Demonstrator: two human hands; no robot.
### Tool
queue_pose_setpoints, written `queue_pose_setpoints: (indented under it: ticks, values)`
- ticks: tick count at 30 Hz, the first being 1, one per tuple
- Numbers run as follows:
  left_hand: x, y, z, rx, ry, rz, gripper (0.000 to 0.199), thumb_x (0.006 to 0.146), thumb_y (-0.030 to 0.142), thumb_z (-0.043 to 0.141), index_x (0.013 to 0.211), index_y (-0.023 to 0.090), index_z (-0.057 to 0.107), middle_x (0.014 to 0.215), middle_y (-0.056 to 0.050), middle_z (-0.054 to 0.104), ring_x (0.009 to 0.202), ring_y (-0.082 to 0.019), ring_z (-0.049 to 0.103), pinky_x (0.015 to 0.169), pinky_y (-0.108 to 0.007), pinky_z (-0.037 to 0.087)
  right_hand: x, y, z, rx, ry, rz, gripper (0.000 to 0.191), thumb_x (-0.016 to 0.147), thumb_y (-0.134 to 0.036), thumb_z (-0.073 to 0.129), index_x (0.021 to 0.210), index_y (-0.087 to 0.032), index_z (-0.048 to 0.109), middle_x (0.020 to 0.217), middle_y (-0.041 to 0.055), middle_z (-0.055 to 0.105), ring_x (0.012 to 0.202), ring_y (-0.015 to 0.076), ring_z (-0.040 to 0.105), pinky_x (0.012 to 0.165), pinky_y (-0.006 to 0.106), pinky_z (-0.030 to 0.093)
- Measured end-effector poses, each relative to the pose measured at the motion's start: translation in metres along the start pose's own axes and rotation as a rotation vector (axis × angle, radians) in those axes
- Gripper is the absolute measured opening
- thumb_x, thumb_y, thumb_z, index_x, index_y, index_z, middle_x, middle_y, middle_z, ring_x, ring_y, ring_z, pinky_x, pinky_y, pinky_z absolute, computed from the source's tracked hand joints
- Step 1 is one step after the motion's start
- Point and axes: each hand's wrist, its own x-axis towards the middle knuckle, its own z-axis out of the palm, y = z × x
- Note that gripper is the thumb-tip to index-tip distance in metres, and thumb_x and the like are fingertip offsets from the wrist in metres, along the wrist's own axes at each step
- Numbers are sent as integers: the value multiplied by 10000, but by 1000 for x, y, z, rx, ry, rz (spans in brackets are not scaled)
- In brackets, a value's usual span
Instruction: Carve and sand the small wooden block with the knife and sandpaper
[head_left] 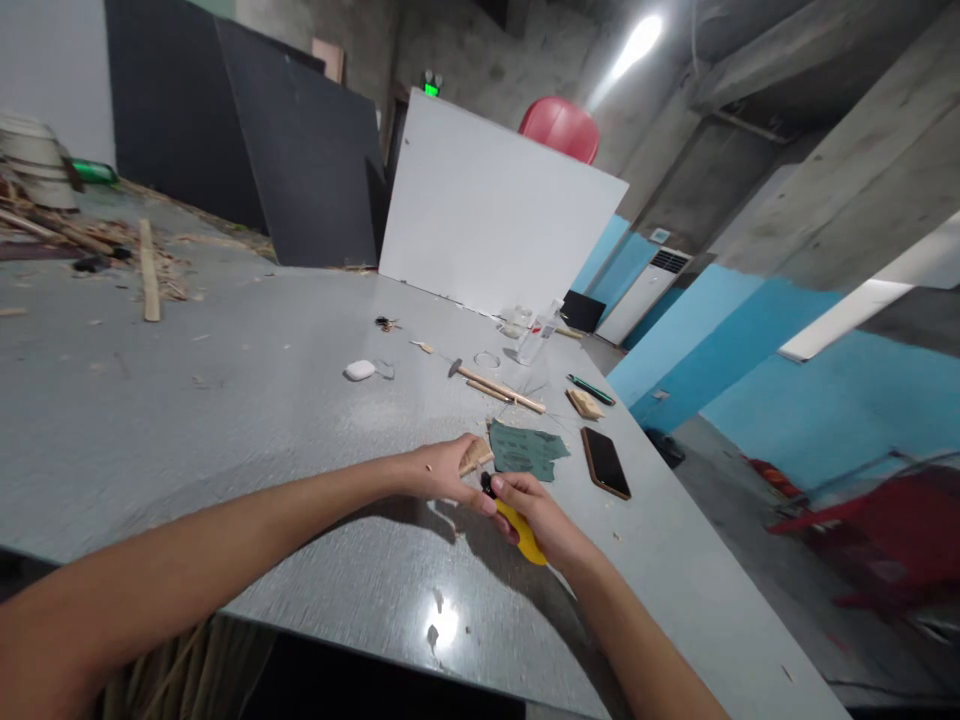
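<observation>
My left hand (448,474) is closed around a small pale piece of wood (478,458), just above the grey table. In my right hand (544,510) is a yellow utility knife (523,535); its black end (487,484) points toward the wood. The two hands nearly meet, and the left thumb lies close to the knife's black end. Whether the blade touches the wood I cannot tell. Right behind the hands lies a torn sheet of dark green sandpaper (529,450). A phone (605,462) rests to the right of it.
Beyond the sandpaper lie a hammer (502,388) and a thin wooden stick (487,389). Farther back stand a clear bottle (538,332) and a jar (516,322). A pen (591,389), a white case (359,371) and a bamboo strip (149,270) are around. A white board (495,200) stands behind.
</observation>
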Motion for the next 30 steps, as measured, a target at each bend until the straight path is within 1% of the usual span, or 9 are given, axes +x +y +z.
queue_pose_setpoints:
  ticks: [2, 4, 10, 13, 16, 19, 21, 26, 30]
  values:
    - [1, -2, 1, 47, -20, 17, 715, 552, 592, 904, 1075, 225, 584, 939, -26, 624, 877, -227, 621, 769, -316, 475, 1, 2, 0, -18, -45, 10, 524, 836, -652, 698, 695, -165, 563, 513, -32, 487, 426, 61, 395, 424, 195, 300]
    - [0, -3, 2, 105, -32, 21, 680, 610, 610, 865, 1089, 220, 579, 940, -35, 633, 874, -229, 628, 753, -312, 474, 2, 2, 0, -22, -60, 15, 519, 843, -643, 694, 690, -168, 550, 510, -32, 485, 426, 60, 386, 423, 196, 295]
    - [-5, 11, 5, 297, -5, -5, 602, 730, 663, 740, 1096, 223, 555, 967, -41, 656, 859, -236, 629, 718, -300, 434, 4, 4, -2, 4, 1, 12, 530, 811, -652, 720, 693, -173, 527, 522, -35, 488, 437, 61, 401, 429, 199, 293]
    - [-7, 19, 7, 350, 23, -56, 589, 734, 676, 725, 1058, 217, 548, 966, -48, 669, 864, -256, 639, 701, -303, 421, 4, 5, -4, -8, 16, -3, 534, 799, -655, 726, 687, -168, 537, 528, -33, 487, 445, 63, 419, 434, 201, 288]
    - [-7, 21, 10, 337, 75, -83, 595, 715, 657, 746, 1066, 212, 566, 984, -64, 686, 888, -276, 652, 687, -302, 421, 4, 5, -5, -33, 40, -28, 544, 782, -666, 726, 670, -161, 559, 521, -27, 494, 438, 65, 421, 435, 206, 279]
    - [-5, 19, 12, 307, 131, -85, 635, 690, 668, 764, 1098, 215, 586, 1025, -83, 702, 902, -289, 661, 687, -308, 427, 5, 3, -2, -19, 96, -48, 546, 754, -670, 738, 650, -161, 570, 513, -19, 506, 426, 66, 409, 433, 213, 278]
    - [-3, 17, 13, 323, 168, -105, 681, 668, 709, 766, 1107, 220, 587, 1023, -92, 709, 886, -301, 667, 681, -316, 420, 6, 1, 1, 6, 135, -66, 542, 740, -658, 755, 634, -160, 567, 510, -15, 504, 425, 65, 401, 430, 215, 274]
    - [0, 13, 17, 401, 286, -111, 708, 709, 800, 671, 1086, 208, 586, 962, -114, 712, 859, -328, 678, 672, -333, 396, 9, 1, 9, 123, 268, -123, 562, 692, -669, 788, 619, -169, 543, 513, -22, 475, 443, 67, 396, 421, 213, 249]
    - [1, 13, 18, 402, 297, -121, 703, 708, 803, 669, 1083, 213, 589, 986, -124, 718, 878, -337, 685, 695, -340, 416, 10, 5, 12, 84, 336, -163, 578, 721, -689, 765, 611, -160, 561, 527, -9, 500, 455, 69, 414, 438, 216, 275]
